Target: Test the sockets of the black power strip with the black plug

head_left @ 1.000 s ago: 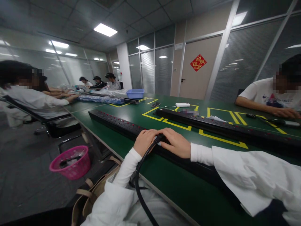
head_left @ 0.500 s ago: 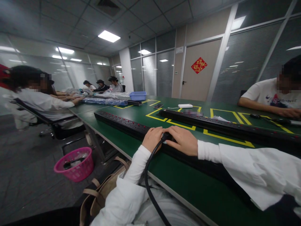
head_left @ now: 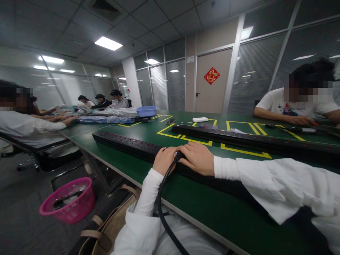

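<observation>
One socket strip slants far left to near right, both hands clamping fingers on the cable.

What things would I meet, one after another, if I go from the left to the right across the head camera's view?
Pink basket → blue tub → left hand → right hand → seated person in a white T-shirt.

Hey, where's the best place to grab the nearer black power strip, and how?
I'd take the black power strip from above, gripping across its narrow width, left of the left hand: it's long, lies flat on the table, and nothing covers it there.
</observation>
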`<state>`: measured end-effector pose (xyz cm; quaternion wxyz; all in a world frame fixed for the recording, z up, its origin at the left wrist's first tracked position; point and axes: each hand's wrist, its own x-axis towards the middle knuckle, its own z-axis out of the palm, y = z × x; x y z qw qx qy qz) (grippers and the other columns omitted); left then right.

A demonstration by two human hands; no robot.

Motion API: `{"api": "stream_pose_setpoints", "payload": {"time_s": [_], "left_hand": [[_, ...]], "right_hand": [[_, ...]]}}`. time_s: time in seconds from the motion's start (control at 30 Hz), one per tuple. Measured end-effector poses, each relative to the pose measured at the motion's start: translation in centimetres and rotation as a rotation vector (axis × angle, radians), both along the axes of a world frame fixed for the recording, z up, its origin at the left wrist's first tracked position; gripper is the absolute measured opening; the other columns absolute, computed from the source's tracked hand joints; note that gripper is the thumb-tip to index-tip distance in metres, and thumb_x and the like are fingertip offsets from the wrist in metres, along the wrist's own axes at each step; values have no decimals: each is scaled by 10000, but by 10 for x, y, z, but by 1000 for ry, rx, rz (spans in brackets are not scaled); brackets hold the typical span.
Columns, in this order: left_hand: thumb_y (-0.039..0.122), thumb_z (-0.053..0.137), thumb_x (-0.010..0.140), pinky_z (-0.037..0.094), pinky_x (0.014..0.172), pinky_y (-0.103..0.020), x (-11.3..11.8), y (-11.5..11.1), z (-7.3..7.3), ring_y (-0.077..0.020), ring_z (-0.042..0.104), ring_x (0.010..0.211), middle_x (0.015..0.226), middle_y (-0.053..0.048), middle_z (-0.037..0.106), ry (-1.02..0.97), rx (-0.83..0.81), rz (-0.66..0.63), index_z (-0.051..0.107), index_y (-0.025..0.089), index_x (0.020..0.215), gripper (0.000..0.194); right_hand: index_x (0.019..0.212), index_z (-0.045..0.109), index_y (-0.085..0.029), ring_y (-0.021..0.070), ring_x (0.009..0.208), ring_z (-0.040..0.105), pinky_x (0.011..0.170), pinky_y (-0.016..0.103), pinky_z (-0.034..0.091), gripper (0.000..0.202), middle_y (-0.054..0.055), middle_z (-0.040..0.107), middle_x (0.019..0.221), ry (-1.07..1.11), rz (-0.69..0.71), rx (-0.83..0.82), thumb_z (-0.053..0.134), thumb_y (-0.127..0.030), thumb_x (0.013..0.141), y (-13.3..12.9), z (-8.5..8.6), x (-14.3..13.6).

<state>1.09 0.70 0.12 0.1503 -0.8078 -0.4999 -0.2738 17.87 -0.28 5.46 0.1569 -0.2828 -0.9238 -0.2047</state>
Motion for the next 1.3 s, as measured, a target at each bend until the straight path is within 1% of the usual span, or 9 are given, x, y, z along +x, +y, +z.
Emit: {"api": "stream_pose_setpoints", "payload": {"time_s": [0.1, 0.27, 0.47, 0.57, 0.7, 0.77, 0.9, 1.03, 1.3], "left_hand": [[130, 351, 798, 349, 880, -328, 0, -1, 1, -162, 522, 966, 982, -31, 600, 7, -5, -1, 507, 201, 984, 253], [138, 355, 806, 346, 875, -312, 0, -2, 3, -149, 521, 960, 996, -22, 597, 6, -8, -13, 504, 201, 983, 240], [140, 345, 813, 350, 860, -312, -1, 0, 0, -151, 524, 968, 1009, -29, 599, 18, 21, -9, 496, 200, 1017, 261], [136, 374, 797, 351, 855, -316, -1, 1, -1, -157, 519, 986, 1023, -37, 596, 29, 30, -2, 490, 198, 1035, 271], [129, 391, 783, 349, 859, -317, -1, 0, 0, -156, 513, 1004, 1032, -35, 595, 26, 18, -4, 483, 196, 1046, 287], [129, 388, 785, 349, 859, -316, -1, -1, 0, -154, 515, 997, 1028, -33, 595, 24, 12, -3, 486, 195, 1042, 283], [150, 359, 812, 355, 847, -311, -2, 0, -1, -153, 522, 979, 1013, -38, 599, 24, 15, -2, 498, 195, 1016, 251], [155, 340, 826, 355, 848, -317, -3, 2, -3, -152, 517, 991, 1024, -34, 598, 19, 34, -5, 490, 202, 1029, 257], [149, 345, 822, 348, 870, -316, -4, 1, -4, -150, 514, 1003, 1039, -31, 595, 22, 38, 3, 490, 203, 1037, 265]], "right_hand": [[1036, 460, -155, 202, 823, 464, 716, 326, 347, 294, 82, 529, 880, 30, 3, -31, 397, -371, 847, -1, 0, 0], [1038, 454, -176, 180, 870, 470, 738, 293, 368, 253, 66, 508, 932, 146, 52, -166, 461, -299, 817, 4, -4, 3], [1064, 454, -183, 187, 910, 476, 793, 317, 367, 265, 70, 523, 963, 195, 113, -224, 472, -286, 820, 11, -7, 5], [1071, 452, -191, 184, 911, 479, 796, 318, 371, 265, 65, 526, 970, 223, 113, -261, 467, -292, 825, 13, -8, 5], [1075, 448, -204, 176, 884, 487, 743, 298, 393, 265, 57, 523, 972, 254, 83, -330, 457, -303, 829, 14, -8, 5], [1078, 447, -202, 175, 877, 489, 734, 295, 395, 268, 59, 522, 969, 258, 87, -333, 455, -301, 829, 14, -8, 5], [1070, 459, -189, 183, 903, 483, 759, 299, 385, 280, 69, 521, 974, 251, 133, -273, 488, -283, 808, 13, -8, 5], [1068, 469, -188, 187, 896, 487, 749, 296, 385, 297, 66, 527, 957, 257, 130, -251, 513, -282, 790, 13, -9, 6], [1096, 452, -212, 174, 897, 482, 762, 297, 387, 292, 54, 523, 975, 305, 135, -364, 482, -279, 813, 15, -10, 5]]}}
